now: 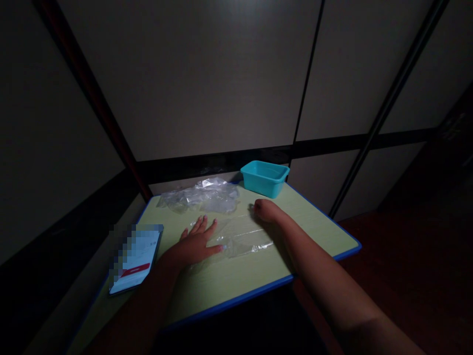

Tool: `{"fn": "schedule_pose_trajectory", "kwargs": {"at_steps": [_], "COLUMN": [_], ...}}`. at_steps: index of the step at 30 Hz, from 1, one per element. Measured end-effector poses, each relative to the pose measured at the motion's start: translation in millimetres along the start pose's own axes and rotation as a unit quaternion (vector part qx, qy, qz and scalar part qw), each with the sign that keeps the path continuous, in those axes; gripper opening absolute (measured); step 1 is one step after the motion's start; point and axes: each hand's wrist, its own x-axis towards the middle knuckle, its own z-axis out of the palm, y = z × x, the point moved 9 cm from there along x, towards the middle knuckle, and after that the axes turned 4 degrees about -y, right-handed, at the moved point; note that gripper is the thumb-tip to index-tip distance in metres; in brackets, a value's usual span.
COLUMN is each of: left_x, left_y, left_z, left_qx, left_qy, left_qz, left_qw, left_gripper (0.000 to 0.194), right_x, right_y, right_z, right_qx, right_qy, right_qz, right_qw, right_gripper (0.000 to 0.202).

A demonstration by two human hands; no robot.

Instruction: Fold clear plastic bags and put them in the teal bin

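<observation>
A clear plastic bag lies spread out on the pale green tabletop. My left hand rests flat on its left part, fingers spread. At the bag's far right side is my right hand, its fingers curled closed. What those fingers hold, if anything, is hidden by the hand itself. Behind the bag lies a crumpled heap of clear plastic bags. Just beyond my right hand stands a turquoise plastic basin.
The small table has a blue edge. On its left side lies a tablet or phone with a lit screen, partly blurred out. Sliding wardrobe doors rise right behind the table. The room is dim.
</observation>
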Motion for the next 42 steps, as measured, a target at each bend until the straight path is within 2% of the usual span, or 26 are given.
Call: {"fn": "schedule_pose_trajectory", "kwargs": {"at_steps": [16,27,33,36,38,40,42], "left_x": [-0.1,1.2,3.8,3.1,2.0,0.8,-0.3], "left_y": [-0.8,-8.2,-18.9,-26.7,-34.3,-41.3,-49.5], "left_z": [-3.1,-31.8,-25.6,-26.7,-31.8,-39.4,-45.9], "left_qx": [-0.016,-0.013,-0.021,-0.026,-0.056,-0.143,-0.300], "left_qy": [0.019,0.186,0.181,0.196,0.222,0.260,0.298], "left_qz": [0.001,-0.010,-0.051,-0.078,-0.097,-0.092,-0.070], "left_qw": [1.000,0.982,0.982,0.977,0.969,0.951,0.904], "left_gripper": [0.084,0.072,0.062,0.057,0.051,0.044,0.037], "right_x": [4.6,3.4,3.8,3.9,4.2,4.5,4.8], "right_y": [3.0,2.7,4.2,5.3,5.9,6.6,7.1], "right_z": [4.2,3.7,4.3,4.1,4.3,4.7,5.2], "right_qx": [-0.002,0.006,0.012,0.016,0.019,0.020,0.022], "right_qy": [0.001,0.001,0.001,0.005,0.007,0.007,0.007], "right_qz": [-0.002,-0.009,-0.008,-0.004,0.000,0.003,0.005], "right_qw": [1.000,1.000,1.000,1.000,1.000,1.000,1.000], "right_gripper": [0.025,0.017,0.016,0.018,0.018,0.019,0.019]}}
